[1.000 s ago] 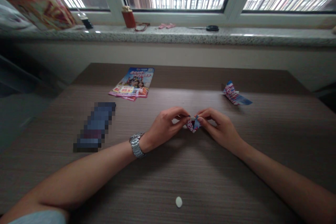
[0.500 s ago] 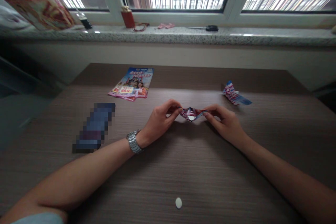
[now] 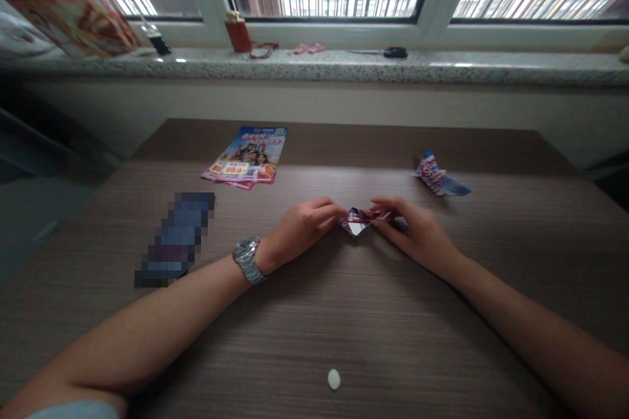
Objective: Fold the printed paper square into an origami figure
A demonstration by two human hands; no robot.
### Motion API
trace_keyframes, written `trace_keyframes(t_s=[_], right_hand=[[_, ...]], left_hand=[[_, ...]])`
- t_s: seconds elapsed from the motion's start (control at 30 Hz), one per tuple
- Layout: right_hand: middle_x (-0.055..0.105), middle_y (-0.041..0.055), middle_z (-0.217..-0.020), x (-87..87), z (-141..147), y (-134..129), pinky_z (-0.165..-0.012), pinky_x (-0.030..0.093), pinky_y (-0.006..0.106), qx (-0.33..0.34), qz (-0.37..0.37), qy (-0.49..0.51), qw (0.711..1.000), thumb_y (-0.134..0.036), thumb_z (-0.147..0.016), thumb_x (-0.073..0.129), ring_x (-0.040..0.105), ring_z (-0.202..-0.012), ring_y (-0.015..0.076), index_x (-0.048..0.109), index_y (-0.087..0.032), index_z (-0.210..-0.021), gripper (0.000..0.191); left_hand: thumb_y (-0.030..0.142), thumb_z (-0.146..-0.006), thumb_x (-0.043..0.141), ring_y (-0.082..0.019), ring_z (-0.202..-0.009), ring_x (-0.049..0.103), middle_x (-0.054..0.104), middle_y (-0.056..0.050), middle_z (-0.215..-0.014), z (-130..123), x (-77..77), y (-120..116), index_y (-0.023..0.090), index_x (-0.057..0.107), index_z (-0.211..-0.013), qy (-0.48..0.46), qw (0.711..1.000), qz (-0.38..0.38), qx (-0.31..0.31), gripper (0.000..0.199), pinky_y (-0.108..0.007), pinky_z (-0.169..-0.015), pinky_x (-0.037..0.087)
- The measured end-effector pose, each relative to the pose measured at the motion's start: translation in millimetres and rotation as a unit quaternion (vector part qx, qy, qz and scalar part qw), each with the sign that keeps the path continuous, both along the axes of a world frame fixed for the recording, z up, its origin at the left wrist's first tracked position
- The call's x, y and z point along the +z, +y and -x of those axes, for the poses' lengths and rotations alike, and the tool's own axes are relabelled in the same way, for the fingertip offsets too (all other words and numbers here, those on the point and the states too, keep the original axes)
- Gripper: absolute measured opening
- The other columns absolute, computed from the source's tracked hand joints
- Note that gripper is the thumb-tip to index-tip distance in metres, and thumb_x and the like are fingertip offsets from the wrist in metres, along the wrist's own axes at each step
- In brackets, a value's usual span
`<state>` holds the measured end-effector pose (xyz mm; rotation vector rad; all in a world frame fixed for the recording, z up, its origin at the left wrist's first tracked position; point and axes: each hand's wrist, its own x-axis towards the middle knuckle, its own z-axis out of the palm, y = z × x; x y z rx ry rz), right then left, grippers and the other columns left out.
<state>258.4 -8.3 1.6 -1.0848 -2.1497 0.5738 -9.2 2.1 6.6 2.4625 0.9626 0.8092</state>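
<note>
A small folded piece of printed paper [image 3: 356, 222], with white, red and blue parts, is between my two hands at the middle of the table. My left hand [image 3: 307, 226], with a metal watch on the wrist, pinches its left end. On the right end, the fingers of my right hand [image 3: 410, 226] are closed on the paper. Another folded paper piece [image 3: 435, 175], red, white and blue, lies apart at the back right. A small white oval object [image 3: 333, 379] rests near the front edge of the view.
Printed flyers [image 3: 250, 156] lie at the back left of the brown table [image 3: 304, 321]. A pixelated dark blue object [image 3: 179, 236] is beside my left forearm. Scissors [image 3: 394, 52], a red container [image 3: 238, 34] and a food package [image 3: 83, 13] are on the windowsill.
The folded paper has tilted and come slightly lower, showing more of its white face. My right hand has shifted a little left, and my left fingers are closer together over the left end.
</note>
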Motion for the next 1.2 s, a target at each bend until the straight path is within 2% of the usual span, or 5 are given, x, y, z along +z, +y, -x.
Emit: trace_keyframes(t_s=[0.13, 0.3, 0.47, 0.9, 1.2], right_hand=[[0.068, 0.0095, -0.121, 1.7, 1.2, -1.0, -0.093, 0.054, 0.04, 0.07, -0.051, -0.08, 0.993, -0.028, -0.097, 0.06, 0.066, -0.108, 0.0248, 0.063, -0.027, -0.125, 0.029], [0.07, 0.0101, -0.116, -0.4, 1.3, -0.2, -0.09, 0.054, 0.04, 0.077, -0.075, -0.121, 0.987, -0.029, -0.097, 0.06, 0.067, -0.104, 0.0256, 0.065, -0.024, -0.12, 0.024], [0.071, 0.0111, -0.112, -2.9, 1.1, 0.5, -0.086, 0.054, 0.04, 0.073, -0.091, -0.145, 0.983, -0.032, -0.097, 0.061, 0.067, -0.1, 0.026, 0.064, -0.023, -0.12, 0.025], [0.073, 0.0067, -0.092, -3.6, -2.5, 2.6, -0.076, 0.053, 0.034, 0.034, -0.05, -0.074, 0.995, -0.033, -0.095, 0.062, 0.069, -0.084, 0.0223, 0.065, -0.023, -0.092, 0.01], [0.075, 0.004, -0.093, -1.0, 4.2, -1.6, -0.068, 0.054, 0.029, -0.008, 0.007, -0.029, 1.0, -0.033, -0.086, 0.073, 0.07, -0.076, 0.0196, 0.064, -0.023, -0.104, 0.023]], left_hand=[[0.021, -0.101, 0.05, -0.014, -0.088, 0.067, 0.068, -0.006, -0.102, 0.8, -0.8, -0.1, 0.019, 0.067, -0.108, 0.021, 1.0, -0.003, -0.009, 0.019, -0.024, -0.08, 0.052], [0.024, -0.101, 0.048, -0.016, -0.088, 0.064, 0.066, -0.007, -0.103, 0.2, 1.7, -1.4, 0.021, 0.065, -0.117, 0.106, 0.993, -0.048, -0.033, 0.023, -0.025, -0.078, 0.05], [0.036, -0.098, 0.057, -0.021, -0.101, 0.064, 0.064, -0.01, -0.118, -1.5, 2.6, -2.9, 0.021, 0.062, -0.123, 0.138, 0.986, -0.073, -0.058, 0.029, -0.031, -0.088, 0.052], [0.029, -0.098, 0.058, -0.017, -0.088, 0.066, 0.069, -0.007, -0.1, 1.3, 0.9, 0.3, 0.018, 0.062, -0.097, 0.07, 0.997, -0.011, -0.03, 0.012, -0.027, -0.078, 0.05], [0.026, -0.095, 0.061, -0.014, -0.078, 0.063, 0.068, -0.003, -0.089, -0.7, 1.8, -2.1, 0.017, 0.06, -0.092, 0.012, 1.0, 0.012, -0.003, 0.01, -0.024, -0.071, 0.047]])
